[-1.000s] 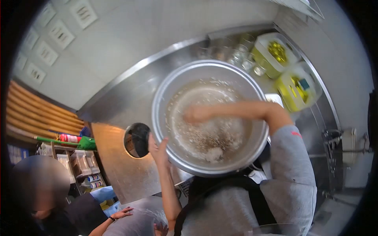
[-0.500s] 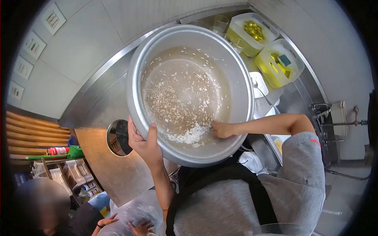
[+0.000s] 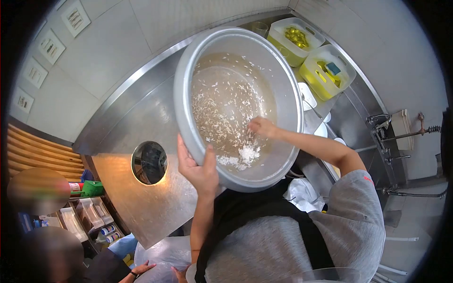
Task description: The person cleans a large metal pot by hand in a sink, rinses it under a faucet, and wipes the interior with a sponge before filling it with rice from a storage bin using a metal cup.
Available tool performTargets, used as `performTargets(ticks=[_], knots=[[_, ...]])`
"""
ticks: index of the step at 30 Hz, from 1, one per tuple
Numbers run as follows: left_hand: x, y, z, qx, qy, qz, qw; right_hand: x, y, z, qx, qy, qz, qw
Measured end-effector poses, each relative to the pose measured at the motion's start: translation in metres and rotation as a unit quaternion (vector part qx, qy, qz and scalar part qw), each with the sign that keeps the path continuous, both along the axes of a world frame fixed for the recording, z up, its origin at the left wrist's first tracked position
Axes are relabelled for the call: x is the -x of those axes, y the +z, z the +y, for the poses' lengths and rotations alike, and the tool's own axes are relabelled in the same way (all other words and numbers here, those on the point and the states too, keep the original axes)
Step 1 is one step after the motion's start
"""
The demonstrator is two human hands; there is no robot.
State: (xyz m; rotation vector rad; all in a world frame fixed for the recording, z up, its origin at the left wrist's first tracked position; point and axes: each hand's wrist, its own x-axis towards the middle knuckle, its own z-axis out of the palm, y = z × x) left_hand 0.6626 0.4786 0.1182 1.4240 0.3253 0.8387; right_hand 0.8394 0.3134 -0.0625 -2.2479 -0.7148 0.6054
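A large silver metal pot (image 3: pixel 181 94) is tilted toward me above the steel counter. Cloudy water and loose rice (image 3: pixel 214 111) lie inside it, with a denser white clump of rice (image 3: pixel 247 155) low on the near side. My left hand (image 3: pixel 200 172) grips the pot's lower left side, thumb up along the outer wall. Inside the pot, my right hand (image 3: pixel 263 127) has its fingers curled at the rice, grains showing just beneath them. The fingertips are partly hidden.
Two yellowish plastic containers (image 3: pixel 347 78) stand behind the pot to the right, near a white dish (image 3: pixel 307 95) with a spoon. A round hole (image 3: pixel 149 162) opens in the counter at left. Taps (image 3: pixel 380 120) are on the right; other people stand lower left.
My right hand has moved up and away from the white rice clump. The clump has shifted and the rice has spread. In view, the pot sits slightly further right and its tilt has changed.
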Motion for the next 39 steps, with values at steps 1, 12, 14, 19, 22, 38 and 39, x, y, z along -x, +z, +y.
performTargets(ticks=[1,12,14,19,22,38,39], knots=[[0.003,-0.002,-0.005,0.003,0.006,0.004,1.0,0.0,-0.017,-0.006,0.015,-0.034,0.008,0.999],[0.023,-0.014,-0.032,-0.09,-0.014,-0.07,0.993,0.122,0.045,0.053,-0.239,-0.281,0.501,0.783],[0.026,-0.017,-0.027,-0.053,-0.041,-0.066,0.996,0.127,0.059,0.064,-0.277,-0.258,0.565,0.733],[0.022,-0.026,-0.01,0.022,-0.05,-0.084,0.995,0.112,0.079,0.116,-0.351,-0.185,0.651,0.647],[0.021,-0.035,0.004,0.051,-0.021,-0.065,0.996,0.094,0.088,0.163,-0.384,-0.157,0.659,0.628],[0.041,-0.104,0.074,0.23,0.081,-0.034,0.969,0.07,0.192,0.289,-0.385,0.025,0.195,0.902],[0.042,-0.106,0.075,0.197,0.077,-0.03,0.977,0.082,0.195,0.3,-0.351,0.062,0.079,0.931]])
